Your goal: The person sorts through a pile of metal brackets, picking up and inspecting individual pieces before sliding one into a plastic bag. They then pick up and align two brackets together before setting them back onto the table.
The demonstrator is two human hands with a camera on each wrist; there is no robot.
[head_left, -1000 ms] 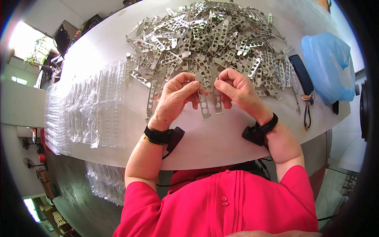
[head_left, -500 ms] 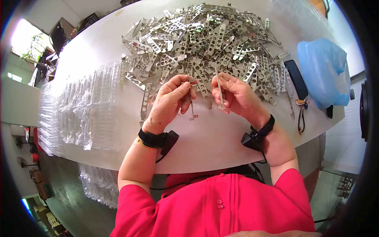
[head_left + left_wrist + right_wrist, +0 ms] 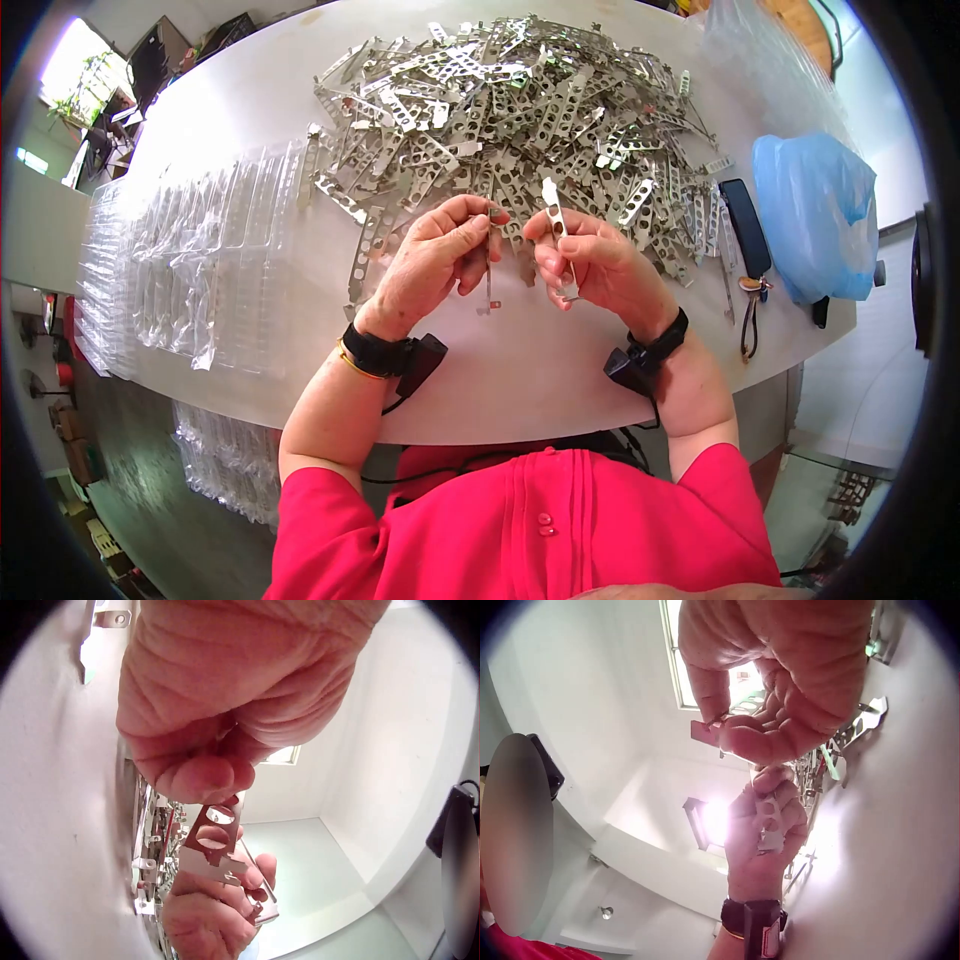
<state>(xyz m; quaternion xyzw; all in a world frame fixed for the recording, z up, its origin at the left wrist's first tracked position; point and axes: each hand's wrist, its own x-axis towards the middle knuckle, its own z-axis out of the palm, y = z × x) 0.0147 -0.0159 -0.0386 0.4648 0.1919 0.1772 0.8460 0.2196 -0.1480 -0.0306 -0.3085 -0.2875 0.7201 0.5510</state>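
Observation:
In the head view both hands are raised over the near side of the table, side by side. The left hand point(image 3: 428, 258) pinches a thin metal slot bracket point(image 3: 489, 280) between thumb and fingers; it hangs down nearly edge-on. Its round holes and notched end show in the left wrist view, where the bracket point(image 3: 214, 838) juts below the fingertips. A second slot bracket point(image 3: 553, 205) is held by the right hand point(image 3: 612, 268), thumb against it, its bright end tilted up. The right wrist view shows a flat end of that bracket point(image 3: 703, 733) past the fingertips.
A large heap of similar brackets point(image 3: 500, 110) covers the table beyond the hands. Clear plastic trays point(image 3: 220, 270) are stacked at the left. On the right lie a dark oblong case point(image 3: 744, 228), keys on a strap point(image 3: 752, 300) and a blue plastic bag point(image 3: 812, 215).
Both brackets, face-on one second ago, have been turned edge-on. The right hand has since rolled its bracket so its holed face shows again; the left hand's bracket stays nearly edge-on.

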